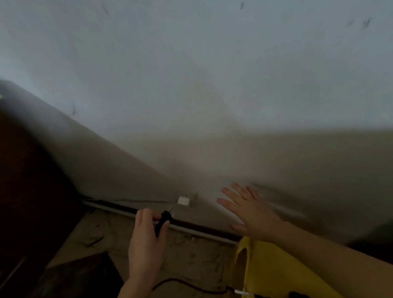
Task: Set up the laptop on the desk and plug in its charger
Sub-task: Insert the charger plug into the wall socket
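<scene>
The step in hand looks like the plugging-in: the left hand pinches the black charger plug between thumb and curled fingers, its two metal prongs aimed up and right at the small white wall outlet, which sits low on the wall just above the skirting, a little beyond the prong tips and apart from them. The right hand is empty, its fingers spread, flat against or just off the wall to the right of the outlet; which of the two cannot be told. The charger's cable trails back over the floor toward the near edge, passing by a yellow garment. Next, I judge, the prongs must line up with the outlet's slots and push straight in. No container shows, nor the laptop or desk.
</scene>
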`<action>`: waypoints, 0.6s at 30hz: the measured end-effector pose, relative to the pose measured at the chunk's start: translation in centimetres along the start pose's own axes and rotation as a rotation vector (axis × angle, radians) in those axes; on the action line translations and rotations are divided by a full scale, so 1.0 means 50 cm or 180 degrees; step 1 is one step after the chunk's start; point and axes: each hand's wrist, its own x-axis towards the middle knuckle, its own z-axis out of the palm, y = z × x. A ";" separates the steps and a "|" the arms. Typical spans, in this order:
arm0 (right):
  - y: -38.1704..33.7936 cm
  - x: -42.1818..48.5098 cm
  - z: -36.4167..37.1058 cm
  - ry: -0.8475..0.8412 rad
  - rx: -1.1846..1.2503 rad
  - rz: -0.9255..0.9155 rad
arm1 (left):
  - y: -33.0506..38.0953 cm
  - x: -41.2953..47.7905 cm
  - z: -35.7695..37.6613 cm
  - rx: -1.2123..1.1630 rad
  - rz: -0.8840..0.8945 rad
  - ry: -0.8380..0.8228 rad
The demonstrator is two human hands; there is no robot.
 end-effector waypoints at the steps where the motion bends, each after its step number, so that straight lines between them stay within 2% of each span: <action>1: 0.000 0.014 0.033 0.0009 -0.0095 -0.0080 | -0.028 -0.006 0.039 -0.0068 -0.0017 0.0019; 6: 0.011 0.101 0.160 0.0074 -0.0754 -0.0519 | -0.161 -0.013 0.226 -0.0317 -0.0164 0.0112; 10: 0.034 0.157 0.224 0.0022 -0.1308 -0.0651 | -0.233 0.012 0.334 -0.0656 -0.0235 0.0147; 18: 0.092 0.201 0.274 -0.0008 -0.2271 -0.1058 | -0.293 0.084 0.476 -0.0788 -0.0150 0.0535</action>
